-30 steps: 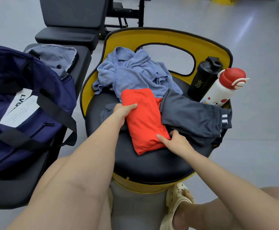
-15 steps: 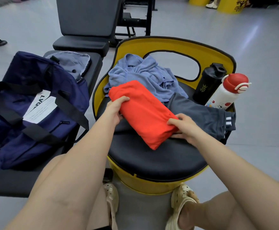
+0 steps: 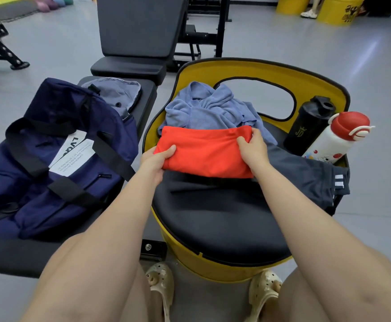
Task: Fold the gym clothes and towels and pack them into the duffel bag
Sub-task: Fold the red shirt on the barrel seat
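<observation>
**Folded orange garment lifted, bag waiting at left**

The navy duffel bag [image 3: 50,159] lies on the bench at left; its opening seems unzipped, though I can't tell how wide. The left hand [image 3: 153,162] pinches the orange garment [image 3: 205,152] at its left end, the right hand [image 3: 252,147] grips its right end, above the yellow seat [image 3: 213,219]. The fold could sag open in transit if either grip loosens.

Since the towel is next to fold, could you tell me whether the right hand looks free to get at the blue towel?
Probably not yet: the right hand and left hand both grip the folded orange garment, which overlaps the blue towel's near edge. Its upper part lies uncovered just beyond.
</observation>
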Available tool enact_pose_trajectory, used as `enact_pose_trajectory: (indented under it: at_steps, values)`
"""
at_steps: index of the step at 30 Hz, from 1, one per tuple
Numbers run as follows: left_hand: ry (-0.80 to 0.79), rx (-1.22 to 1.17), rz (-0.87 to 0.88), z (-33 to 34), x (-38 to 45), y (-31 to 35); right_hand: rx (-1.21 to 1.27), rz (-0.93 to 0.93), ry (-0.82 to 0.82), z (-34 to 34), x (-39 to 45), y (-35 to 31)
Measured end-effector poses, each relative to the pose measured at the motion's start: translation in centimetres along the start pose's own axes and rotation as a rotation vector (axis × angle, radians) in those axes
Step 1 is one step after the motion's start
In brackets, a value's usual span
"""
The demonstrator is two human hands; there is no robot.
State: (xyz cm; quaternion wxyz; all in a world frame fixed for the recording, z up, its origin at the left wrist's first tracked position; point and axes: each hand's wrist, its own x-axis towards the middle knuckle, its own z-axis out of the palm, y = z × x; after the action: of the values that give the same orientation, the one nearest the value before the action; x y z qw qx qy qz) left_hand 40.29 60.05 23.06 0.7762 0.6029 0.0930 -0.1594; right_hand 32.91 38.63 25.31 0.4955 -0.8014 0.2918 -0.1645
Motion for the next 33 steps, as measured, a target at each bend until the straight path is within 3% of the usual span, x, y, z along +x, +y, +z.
enact_pose_trajectory:
  at_steps: [4, 7, 11, 13, 18, 22, 24, 26, 29, 33]
  values:
    - [0.122, 0.060, 0.037, -0.5, 0.7, -0.6, -0.168, -0.107, -0.050, 1.0, 1.4, -1.0]
    - [0.171, 0.208, -0.038, -0.8, 1.4, -1.9, -0.319, -0.170, -0.093, 1.9, 2.2, 0.1]
    - [0.065, 0.304, -0.231, -1.0, 1.5, -3.2, -0.573, -0.180, -0.193, 2.7, 2.3, 2.7]
    - [0.047, 0.321, -0.234, -1.1, 1.7, -3.3, -0.624, -0.212, -0.188, 2.8, 2.3, 3.0]
    - [0.092, 0.319, -0.048, -0.3, 2.0, -3.0, -0.668, -0.257, -0.091, 1.9, 2.7, 2.5]
    - [0.135, 0.595, -0.069, 0.1, 1.5, -4.0, -0.757, -0.251, -0.097, 1.8, 2.0, 3.1]
    - [0.271, 0.849, 0.120, 0.2, 1.1, -3.6, -0.819, -0.390, -0.022, 2.3, 1.5, 3.0]
    - [0.337, 1.089, 0.462, 0.9, 0.4, -3.0, -0.825, -0.593, 0.005, 3.6, 1.2, 2.7]
    - [0.100, 1.318, 0.756, 3.2, -0.1, -2.9, -0.882, -0.733, -0.148, 5.5, 0.0, 2.8]
    - [-0.219, 1.635, 0.622, 5.2, 0.9, -4.8, -0.985, -0.645, -0.278, 6.3, -0.5, 4.7]
